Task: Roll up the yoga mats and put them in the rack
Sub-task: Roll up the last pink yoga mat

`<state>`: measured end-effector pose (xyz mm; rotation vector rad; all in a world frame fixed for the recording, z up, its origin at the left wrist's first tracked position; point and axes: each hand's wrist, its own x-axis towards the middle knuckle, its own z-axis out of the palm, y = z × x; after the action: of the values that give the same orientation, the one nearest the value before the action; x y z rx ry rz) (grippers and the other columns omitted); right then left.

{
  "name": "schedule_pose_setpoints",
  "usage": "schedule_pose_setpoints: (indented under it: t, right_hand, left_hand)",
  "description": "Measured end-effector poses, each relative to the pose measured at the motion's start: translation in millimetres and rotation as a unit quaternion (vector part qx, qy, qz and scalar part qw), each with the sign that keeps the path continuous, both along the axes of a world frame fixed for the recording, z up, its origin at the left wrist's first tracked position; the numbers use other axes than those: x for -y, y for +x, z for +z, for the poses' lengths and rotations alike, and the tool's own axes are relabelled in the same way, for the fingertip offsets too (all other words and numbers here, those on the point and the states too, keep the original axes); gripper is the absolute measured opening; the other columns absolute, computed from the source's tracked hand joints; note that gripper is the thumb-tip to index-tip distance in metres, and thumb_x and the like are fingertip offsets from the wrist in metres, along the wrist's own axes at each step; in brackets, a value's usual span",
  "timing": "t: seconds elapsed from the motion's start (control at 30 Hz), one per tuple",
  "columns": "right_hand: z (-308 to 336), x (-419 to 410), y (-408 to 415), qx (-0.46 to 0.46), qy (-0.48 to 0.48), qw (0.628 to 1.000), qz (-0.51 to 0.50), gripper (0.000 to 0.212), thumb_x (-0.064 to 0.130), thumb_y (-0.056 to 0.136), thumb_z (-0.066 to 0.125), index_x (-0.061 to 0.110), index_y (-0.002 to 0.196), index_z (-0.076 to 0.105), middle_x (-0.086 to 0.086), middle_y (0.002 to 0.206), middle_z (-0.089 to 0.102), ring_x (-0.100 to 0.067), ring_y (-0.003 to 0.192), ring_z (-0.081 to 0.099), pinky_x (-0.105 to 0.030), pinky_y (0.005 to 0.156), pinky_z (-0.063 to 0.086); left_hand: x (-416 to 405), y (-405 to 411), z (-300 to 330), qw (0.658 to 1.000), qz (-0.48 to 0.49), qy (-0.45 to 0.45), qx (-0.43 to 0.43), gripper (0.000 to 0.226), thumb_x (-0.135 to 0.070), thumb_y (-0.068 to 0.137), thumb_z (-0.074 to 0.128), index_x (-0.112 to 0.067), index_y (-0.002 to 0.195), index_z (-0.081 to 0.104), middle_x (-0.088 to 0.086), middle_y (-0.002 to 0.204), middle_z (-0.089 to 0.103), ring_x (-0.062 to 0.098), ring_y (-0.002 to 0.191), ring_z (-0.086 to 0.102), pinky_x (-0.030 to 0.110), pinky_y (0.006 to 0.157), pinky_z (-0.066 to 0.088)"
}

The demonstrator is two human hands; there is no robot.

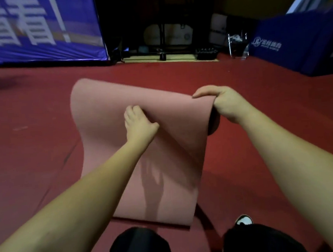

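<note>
A pink yoga mat (106, 110) lies on the red floor in front of me, its far part lifted and arched upward while the near end lies flat by my knees. My left hand (138, 123) grips a fold of the mat near its middle, fingers curled into the material. At the raised right edge, my right hand (224, 101) holds the mat with the thumb on top and the fingers wrapped underneath. Below that hand a dark rolled end (213, 125) shows. No rack is clearly visible.
Red floor (35, 133) spreads all around. A blue banner (39, 30) stands at the back left and a blue padded block (293, 42) at the back right. Between them is a dark area with stands and gear (164, 42). My black-clad knees (141, 244) are at the bottom.
</note>
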<state>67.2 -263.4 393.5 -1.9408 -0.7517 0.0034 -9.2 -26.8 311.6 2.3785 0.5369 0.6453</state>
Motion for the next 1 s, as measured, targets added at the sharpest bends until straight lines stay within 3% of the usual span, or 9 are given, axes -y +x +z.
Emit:
schedule_pose_setpoints:
  t: [0.13,0.27,0.37,0.47,0.57,0.63,0.73,0.9,1.0]
  right_hand:
    - [-13.0,25.0,-43.0,0.000,-0.047,0.998,0.047,0.074,-0.024,0.062,0.035,0.036,0.070,0.077,0.021,0.096,0.071,0.000,0.101,0.063,-0.014,0.095,0.041]
    - [-25.8,31.9,-81.8,-0.038,-0.052,0.994,0.084,0.063,-0.026,0.063,0.034,0.025,0.059,0.071,0.016,0.093,0.074,0.002,0.096,0.064,-0.011,0.087,0.043]
    - [-28.8,26.5,-105.3,-0.040,-0.026,0.993,0.111,0.065,-0.027,0.062,0.033,0.026,0.057,0.072,0.012,0.091,0.075,-0.003,0.096,0.066,-0.014,0.088,0.045]
    - [-8.3,32.0,-115.2,-0.028,0.016,0.995,0.099,0.067,-0.027,0.061,0.028,0.025,0.055,0.070,0.012,0.088,0.075,-0.003,0.096,0.067,-0.014,0.089,0.045]
    - [11.3,48.4,-117.4,-0.014,0.055,0.996,0.071,0.068,-0.029,0.065,0.030,0.025,0.057,0.070,0.011,0.090,0.076,-0.005,0.104,0.067,-0.017,0.093,0.047]
    - [13.5,58.9,-121.4,-0.005,0.031,0.998,0.048,0.065,-0.027,0.063,0.030,0.023,0.066,0.072,0.012,0.092,0.076,-0.006,0.104,0.067,-0.020,0.094,0.048]
    - [-8.1,75.7,-119.2,0.010,-0.159,0.987,0.007,0.071,-0.016,0.067,0.034,0.035,0.101,0.071,0.020,0.119,0.067,-0.007,0.117,0.059,-0.029,0.102,0.045]
    - [-66.8,101.9,-92.8,-0.066,-0.514,0.851,0.081,0.085,0.020,0.078,0.068,0.039,0.151,0.029,0.005,0.149,0.044,-0.019,0.126,0.050,-0.034,0.107,0.039]
    - [-84.3,110.2,-92.0,-0.292,-0.459,0.826,0.144,0.099,0.017,0.057,0.071,0.027,0.149,0.037,0.001,0.140,0.055,-0.016,0.119,0.053,-0.032,0.104,0.038]
  left_hand:
    - [-9.8,-55.1,-6.1,0.967,-0.120,0.226,-0.009,0.102,-0.032,0.071,0.079,-0.015,0.154,0.023,0.013,0.163,0.009,0.033,0.150,0.007,0.055,0.118,0.014]
    - [-19.1,-82.0,-2.6,0.942,-0.222,0.184,-0.173,0.125,-0.036,0.067,0.087,-0.024,0.159,0.003,0.004,0.167,-0.002,0.029,0.152,0.010,0.049,0.119,0.025]
    - [-14.3,-91.9,6.4,0.907,-0.231,0.231,-0.267,0.131,-0.048,0.062,0.088,-0.029,0.158,0.001,0.007,0.162,0.024,0.036,0.145,0.025,0.050,0.114,0.028]
    - [-3.6,-97.4,23.5,0.907,-0.199,0.299,-0.218,0.106,-0.054,0.067,0.079,-0.024,0.153,0.025,0.007,0.140,0.053,0.032,0.130,0.040,0.046,0.103,0.030]
    - [15.2,-99.3,31.9,0.920,-0.137,0.357,-0.082,0.055,-0.039,0.077,0.068,-0.020,0.126,0.053,0.002,0.124,0.055,0.028,0.116,0.045,0.042,0.095,0.033]
    - [23.1,-97.0,24.7,0.936,-0.168,0.305,-0.043,0.051,-0.038,0.074,0.072,-0.015,0.117,0.057,0.006,0.122,0.052,0.032,0.112,0.047,0.043,0.092,0.040]
    - [30.4,-96.1,8.9,0.937,-0.219,0.252,-0.099,0.044,-0.036,0.074,0.070,-0.017,0.112,0.057,0.007,0.122,0.057,0.035,0.107,0.057,0.042,0.088,0.047]
    - [55.3,-107.0,-43.8,0.896,-0.197,0.372,-0.140,0.027,-0.035,0.085,0.058,-0.021,0.108,0.056,0.002,0.115,0.065,0.028,0.109,0.059,0.036,0.089,0.039]
    - [65.9,-120.9,-77.7,0.890,-0.216,0.374,-0.146,0.025,-0.031,0.085,0.059,-0.020,0.107,0.058,0.001,0.113,0.065,0.028,0.109,0.059,0.037,0.089,0.037]
